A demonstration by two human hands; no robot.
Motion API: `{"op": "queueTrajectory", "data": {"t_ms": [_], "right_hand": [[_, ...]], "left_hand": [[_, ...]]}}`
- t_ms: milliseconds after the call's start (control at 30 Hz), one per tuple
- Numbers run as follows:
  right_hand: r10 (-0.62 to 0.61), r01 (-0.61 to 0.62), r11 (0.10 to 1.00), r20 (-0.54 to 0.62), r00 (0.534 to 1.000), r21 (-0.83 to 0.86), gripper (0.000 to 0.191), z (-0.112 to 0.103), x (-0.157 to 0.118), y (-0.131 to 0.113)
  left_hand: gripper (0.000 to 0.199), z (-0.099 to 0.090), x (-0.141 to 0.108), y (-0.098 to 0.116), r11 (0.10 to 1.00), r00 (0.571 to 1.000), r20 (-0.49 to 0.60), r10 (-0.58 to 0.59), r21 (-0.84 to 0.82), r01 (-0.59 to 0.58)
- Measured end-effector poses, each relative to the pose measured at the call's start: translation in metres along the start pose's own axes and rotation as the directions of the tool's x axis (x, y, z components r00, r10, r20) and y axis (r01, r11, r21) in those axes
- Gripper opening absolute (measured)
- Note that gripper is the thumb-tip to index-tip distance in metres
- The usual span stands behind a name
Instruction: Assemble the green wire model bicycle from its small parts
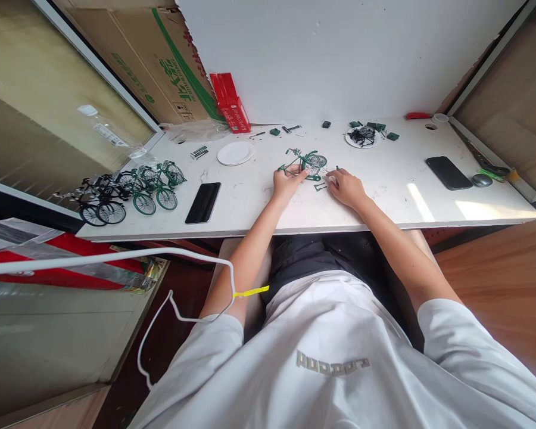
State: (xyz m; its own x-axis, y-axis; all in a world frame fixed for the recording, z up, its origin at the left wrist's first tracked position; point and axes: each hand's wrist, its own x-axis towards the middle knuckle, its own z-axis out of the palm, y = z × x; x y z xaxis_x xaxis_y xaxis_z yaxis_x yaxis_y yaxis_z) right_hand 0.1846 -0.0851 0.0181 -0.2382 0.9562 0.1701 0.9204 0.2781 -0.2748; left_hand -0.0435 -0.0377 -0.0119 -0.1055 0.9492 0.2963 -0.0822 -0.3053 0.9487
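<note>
My left hand (288, 182) is closed on a small green model bicycle (311, 164), which it holds on its side just above the white table (268, 208). The bicycle's wheels point toward the right. My right hand (346, 187) rests on the table to the right of the bicycle, its fingers bent together at small parts; what lies between the fingertips is too small to make out. A small green part (320, 186) lies between my hands.
Several finished-looking model bicycles (145, 187) stand at the left, beside a phone (203, 202). Behind are a white plate (235, 153), a red box (232, 107) and a plate of black parts (362, 137). Another phone (448, 173) lies right. A white cable (161, 253) crosses the lower left.
</note>
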Motion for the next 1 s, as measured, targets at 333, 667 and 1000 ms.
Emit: {"op": "queueTrajectory", "data": {"t_ms": [333, 667, 1000], "right_hand": [[0.026, -0.025, 1.000, -0.029, 0.999, 0.015, 0.046, 0.001, 0.002, 0.001], [0.017, -0.013, 0.994, 0.037, 0.999, -0.109, 0.050, -0.010, 0.016, -0.002], [-0.126, 0.142, 0.981, 0.123, 0.984, -0.135, 0.051, -0.006, 0.045, -0.013]], "left_hand": [[0.029, 0.003, -0.002, 0.008, 0.999, 0.999, -0.004, -0.032, 0.006, 0.032], [0.030, 0.002, -0.003, 0.010, 0.999, 0.999, -0.012, -0.032, 0.022, 0.032], [0.017, 0.000, -0.001, 0.009, 0.997, 0.992, -0.103, -0.073, 0.027, 0.076]]}}
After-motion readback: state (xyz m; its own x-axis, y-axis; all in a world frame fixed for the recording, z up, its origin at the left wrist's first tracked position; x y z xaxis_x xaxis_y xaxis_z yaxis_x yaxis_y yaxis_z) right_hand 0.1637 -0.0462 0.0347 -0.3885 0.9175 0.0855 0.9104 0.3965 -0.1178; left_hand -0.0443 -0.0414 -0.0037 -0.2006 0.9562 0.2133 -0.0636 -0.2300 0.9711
